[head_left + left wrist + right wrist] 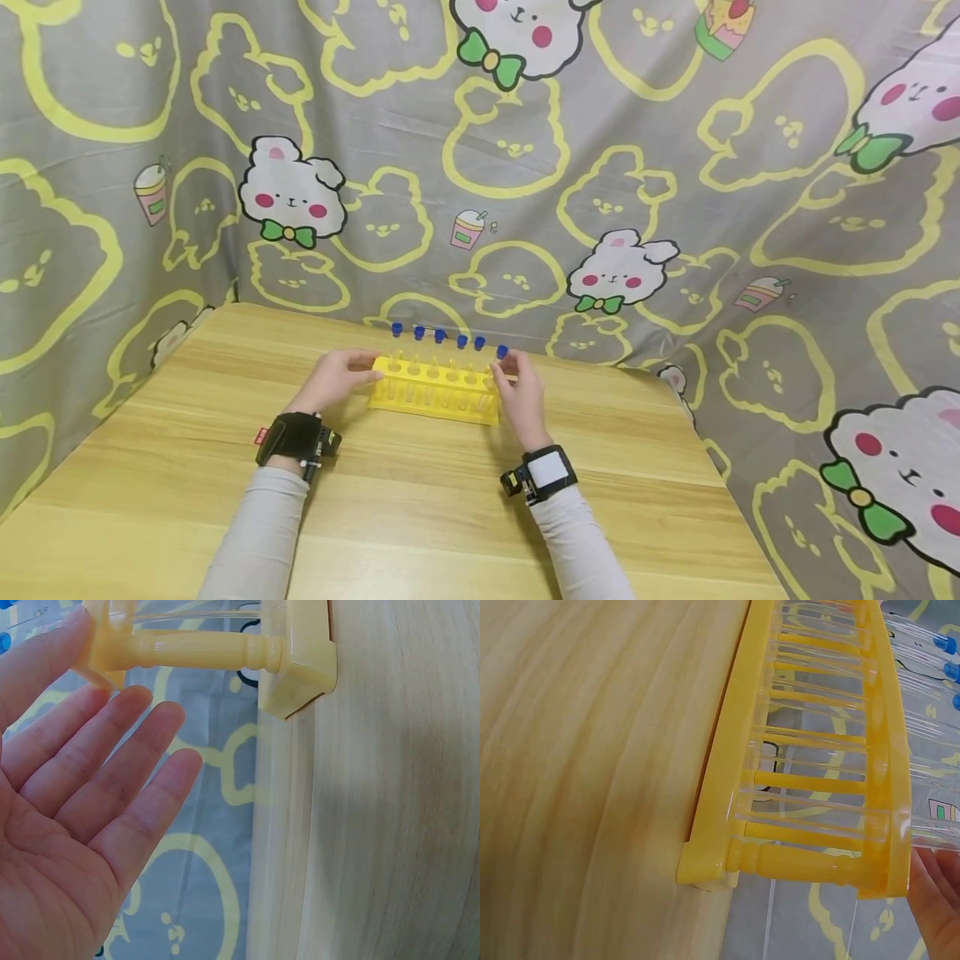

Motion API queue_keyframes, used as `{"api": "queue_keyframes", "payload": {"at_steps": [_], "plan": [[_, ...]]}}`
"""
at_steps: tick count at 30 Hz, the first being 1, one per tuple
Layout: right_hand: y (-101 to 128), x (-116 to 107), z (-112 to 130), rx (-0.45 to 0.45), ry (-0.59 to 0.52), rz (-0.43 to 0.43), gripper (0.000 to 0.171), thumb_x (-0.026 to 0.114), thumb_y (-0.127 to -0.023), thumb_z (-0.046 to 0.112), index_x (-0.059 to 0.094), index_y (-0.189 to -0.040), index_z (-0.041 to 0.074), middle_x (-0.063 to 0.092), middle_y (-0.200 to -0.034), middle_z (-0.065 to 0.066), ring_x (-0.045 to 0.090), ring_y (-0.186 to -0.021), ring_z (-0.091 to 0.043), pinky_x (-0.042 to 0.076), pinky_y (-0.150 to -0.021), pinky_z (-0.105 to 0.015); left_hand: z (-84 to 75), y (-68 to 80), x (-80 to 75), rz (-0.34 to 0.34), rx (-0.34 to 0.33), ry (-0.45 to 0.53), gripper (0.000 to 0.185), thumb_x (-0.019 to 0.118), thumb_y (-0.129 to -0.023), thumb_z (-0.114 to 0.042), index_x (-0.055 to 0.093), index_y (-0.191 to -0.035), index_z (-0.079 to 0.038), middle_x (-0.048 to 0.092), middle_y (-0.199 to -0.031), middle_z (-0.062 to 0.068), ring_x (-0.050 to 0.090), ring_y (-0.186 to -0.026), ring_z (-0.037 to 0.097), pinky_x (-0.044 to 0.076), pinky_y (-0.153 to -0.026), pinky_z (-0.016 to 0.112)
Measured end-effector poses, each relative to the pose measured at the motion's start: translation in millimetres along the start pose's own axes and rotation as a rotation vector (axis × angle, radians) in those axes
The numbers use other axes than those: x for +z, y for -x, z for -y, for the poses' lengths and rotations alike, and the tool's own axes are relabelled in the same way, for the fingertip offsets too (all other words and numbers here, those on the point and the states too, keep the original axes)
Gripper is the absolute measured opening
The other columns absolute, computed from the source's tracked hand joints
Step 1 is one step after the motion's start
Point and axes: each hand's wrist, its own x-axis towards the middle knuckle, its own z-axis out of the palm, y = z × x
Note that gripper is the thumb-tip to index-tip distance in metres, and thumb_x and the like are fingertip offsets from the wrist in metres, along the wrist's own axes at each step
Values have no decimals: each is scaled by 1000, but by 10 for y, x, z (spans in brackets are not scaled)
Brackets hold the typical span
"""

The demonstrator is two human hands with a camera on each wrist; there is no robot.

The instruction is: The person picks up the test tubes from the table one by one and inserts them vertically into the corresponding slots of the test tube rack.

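- My left hand (335,379) rests at the left end of the yellow test tube rack (435,390); the left wrist view shows its fingers (124,761) straight and slightly spread, the index tip touching the rack's upper plate, gripping nothing.
- My right hand (519,392) is at the rack's right end, its fingertips pinching the rightmost capped tube (501,360) just under the blue cap.
- The right wrist view shows only the edge of that palm (937,900) beside the rack's end, so the pinch itself is confirmed from the head view alone.
- The rack stands upright on the wooden table (420,508), towards the far edge, between both hands.
- Six clear tubes with blue caps (439,336) stand in the rack's back row, upright, caps well above the top plate.
- A black wrist strap (296,437) sits on my left forearm, a white-faced one (546,472) on my right.
- A grey cartoon-print cloth (525,150) hangs behind and beside the table.
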Motion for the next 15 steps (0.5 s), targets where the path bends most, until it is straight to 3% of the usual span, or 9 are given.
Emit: {"api": "queue_keyframes", "payload": {"at_steps": [15], "plan": [[-9,84,-14,88,-44,-9,25,66,-92,11,58,-112,-2,69,-98,-16,68,-92,-28,60,-83,-38,10,20,0,3,-2,-4,52,69,-90,-30,56,-135,-6,62,-131,19,59,-121,36,45,-106,52]]}}
